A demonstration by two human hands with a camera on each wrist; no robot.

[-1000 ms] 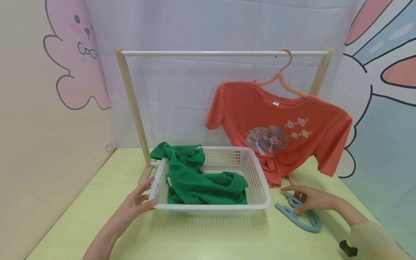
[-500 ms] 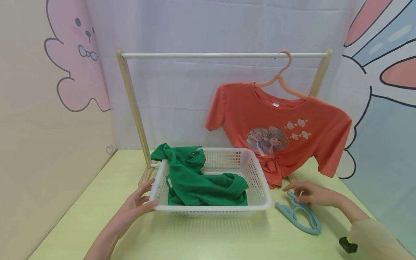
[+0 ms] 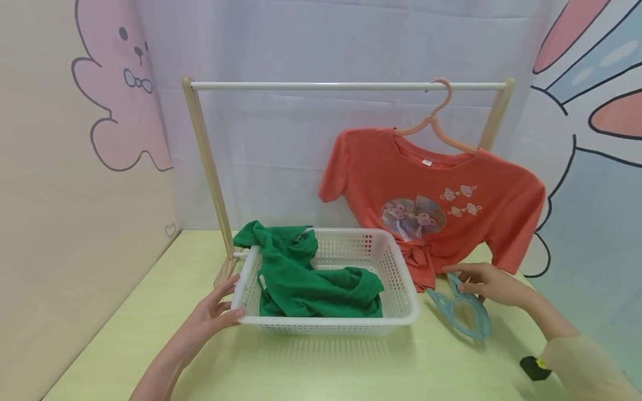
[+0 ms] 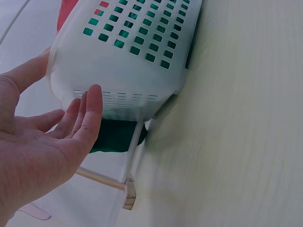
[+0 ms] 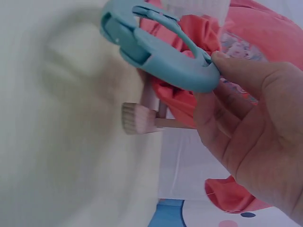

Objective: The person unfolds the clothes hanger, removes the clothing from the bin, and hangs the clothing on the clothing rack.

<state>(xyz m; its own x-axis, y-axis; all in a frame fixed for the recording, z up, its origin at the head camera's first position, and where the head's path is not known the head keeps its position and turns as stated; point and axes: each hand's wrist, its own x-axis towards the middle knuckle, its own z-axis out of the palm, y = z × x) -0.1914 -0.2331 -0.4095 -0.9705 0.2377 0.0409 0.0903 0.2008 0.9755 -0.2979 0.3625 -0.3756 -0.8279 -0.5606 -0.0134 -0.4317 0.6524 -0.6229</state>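
My right hand [image 3: 494, 285] pinches one end of a light blue folding clothes hanger [image 5: 175, 71] between thumb and fingers. The hanger is folded into a loop, and its shadow falls on the table apart from it in the right wrist view. At the left end of a white plastic basket [image 3: 331, 321], my left hand [image 3: 208, 312] touches the rim with its thumb, the fingers relaxed along the end wall [image 4: 118, 61]. A crumpled green garment [image 3: 321, 289] lies in the basket, one part draped over its back left corner.
Behind the basket stands a rack with a white rail [image 3: 311, 86] and wooden legs [image 3: 208, 161]. A red T-shirt [image 3: 421, 184], knotted at the hem, hangs there from a peach hanger [image 3: 441, 120]. A small black and yellow object [image 3: 535, 368] is near the right sleeve.
My right hand has lifted the blue hanger and moved it slightly away from me, toward the red T-shirt. The left hand and basket have stayed in place.
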